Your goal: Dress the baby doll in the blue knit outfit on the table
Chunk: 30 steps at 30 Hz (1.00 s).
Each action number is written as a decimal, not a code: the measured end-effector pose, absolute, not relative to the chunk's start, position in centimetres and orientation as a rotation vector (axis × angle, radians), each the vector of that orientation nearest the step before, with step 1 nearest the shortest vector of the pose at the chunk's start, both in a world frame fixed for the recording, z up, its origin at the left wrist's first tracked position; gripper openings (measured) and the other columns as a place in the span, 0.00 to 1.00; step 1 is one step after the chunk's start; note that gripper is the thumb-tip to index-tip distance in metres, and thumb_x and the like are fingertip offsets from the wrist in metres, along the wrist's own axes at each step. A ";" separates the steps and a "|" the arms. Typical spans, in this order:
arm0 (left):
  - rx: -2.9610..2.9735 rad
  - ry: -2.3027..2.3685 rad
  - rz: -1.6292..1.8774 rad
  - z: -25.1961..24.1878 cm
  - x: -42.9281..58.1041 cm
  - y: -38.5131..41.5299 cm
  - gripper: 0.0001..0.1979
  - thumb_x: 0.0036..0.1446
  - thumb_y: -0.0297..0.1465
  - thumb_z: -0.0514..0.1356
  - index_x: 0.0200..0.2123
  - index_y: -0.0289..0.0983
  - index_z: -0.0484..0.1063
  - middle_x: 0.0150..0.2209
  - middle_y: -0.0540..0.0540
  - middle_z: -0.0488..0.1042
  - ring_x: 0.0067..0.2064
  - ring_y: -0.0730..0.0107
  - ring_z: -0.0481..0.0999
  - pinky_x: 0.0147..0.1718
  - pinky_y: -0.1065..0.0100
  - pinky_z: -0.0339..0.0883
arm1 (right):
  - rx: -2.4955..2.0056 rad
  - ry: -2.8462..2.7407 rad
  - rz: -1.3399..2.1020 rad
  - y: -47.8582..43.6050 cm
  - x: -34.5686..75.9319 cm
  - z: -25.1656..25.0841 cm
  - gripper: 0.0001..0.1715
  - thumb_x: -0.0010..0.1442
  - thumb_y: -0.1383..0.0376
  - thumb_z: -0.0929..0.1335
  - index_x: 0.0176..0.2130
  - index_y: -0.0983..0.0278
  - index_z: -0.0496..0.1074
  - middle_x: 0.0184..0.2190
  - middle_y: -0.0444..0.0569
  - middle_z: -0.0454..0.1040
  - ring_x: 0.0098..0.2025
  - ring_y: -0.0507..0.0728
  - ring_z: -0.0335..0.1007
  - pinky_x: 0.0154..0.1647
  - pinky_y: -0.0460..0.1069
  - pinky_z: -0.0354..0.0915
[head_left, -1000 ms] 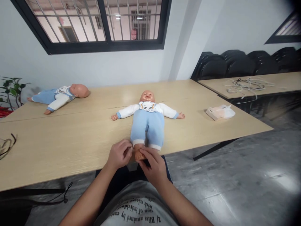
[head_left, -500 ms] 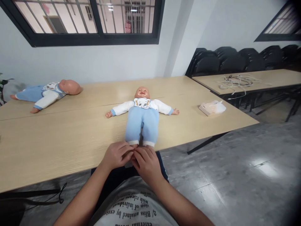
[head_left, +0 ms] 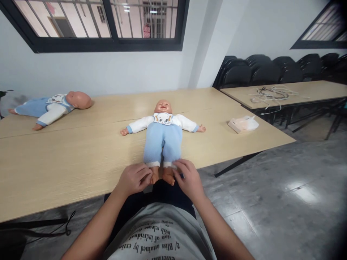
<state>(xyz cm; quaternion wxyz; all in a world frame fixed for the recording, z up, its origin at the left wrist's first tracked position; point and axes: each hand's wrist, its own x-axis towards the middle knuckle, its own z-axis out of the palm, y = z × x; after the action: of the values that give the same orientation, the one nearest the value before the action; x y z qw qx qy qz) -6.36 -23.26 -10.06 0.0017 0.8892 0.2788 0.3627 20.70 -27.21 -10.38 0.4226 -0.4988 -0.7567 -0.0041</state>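
A baby doll lies on its back on the table, arms spread, in light blue trousers and a white top with an animal-face bib. Its bare feet point toward me at the table's front edge. My left hand is closed at the doll's foot on the left, fingertips and thumb pressed together against its outer side. Beside the other foot is my right hand, its fingers and thumb apart. Its fingertips are near the white trouser cuff; whether they touch it I cannot tell.
A second doll lies on its back at the table's left. On the right stands a small open box with white tissue or plastic sticking out. Tangled cables lie on another table, with stacked black chairs behind it.
My right hand has moved right, away from my left hand, to the outer side of the doll's other foot, and its fingers have opened. Both doll feet now show. My left hand has hardly moved.
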 end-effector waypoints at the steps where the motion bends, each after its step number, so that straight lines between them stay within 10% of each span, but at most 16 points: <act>1: 2.811 0.861 1.151 -10.0 -6.3 -23.3 0.04 0.65 0.28 0.59 0.41 0.39 0.75 0.36 0.45 0.79 0.35 0.67 0.77 0.33 0.65 0.69 | -1.252 -1.890 -0.038 -27.1 20.7 -10.7 0.14 0.68 0.69 0.69 0.53 0.60 0.76 0.47 0.53 0.78 0.50 0.60 0.76 0.51 0.57 0.75; 11: 3.069 0.607 0.967 -9.3 -4.9 -23.6 0.16 0.65 0.32 0.63 0.56 0.40 0.73 0.57 0.44 0.79 0.61 0.59 0.74 0.64 0.53 0.64 | -1.248 -1.782 -0.194 -27.2 19.1 -11.9 0.08 0.69 0.73 0.67 0.45 0.63 0.75 0.40 0.53 0.80 0.44 0.59 0.77 0.47 0.55 0.75; 30: 2.961 0.695 0.944 -9.4 -4.7 -23.4 0.12 0.63 0.29 0.64 0.50 0.42 0.77 0.51 0.45 0.82 0.57 0.58 0.78 0.61 0.50 0.69 | -1.429 -1.720 -0.128 -27.9 18.2 -14.2 0.02 0.68 0.69 0.67 0.42 0.61 0.69 0.38 0.51 0.75 0.44 0.61 0.69 0.48 0.58 0.64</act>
<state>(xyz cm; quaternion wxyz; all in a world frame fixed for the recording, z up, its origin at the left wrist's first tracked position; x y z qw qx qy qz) -4.69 -23.35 -9.42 -0.0213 0.9296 0.2182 0.2964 18.22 -27.87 -14.21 0.4359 -0.5741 -0.6912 -0.0515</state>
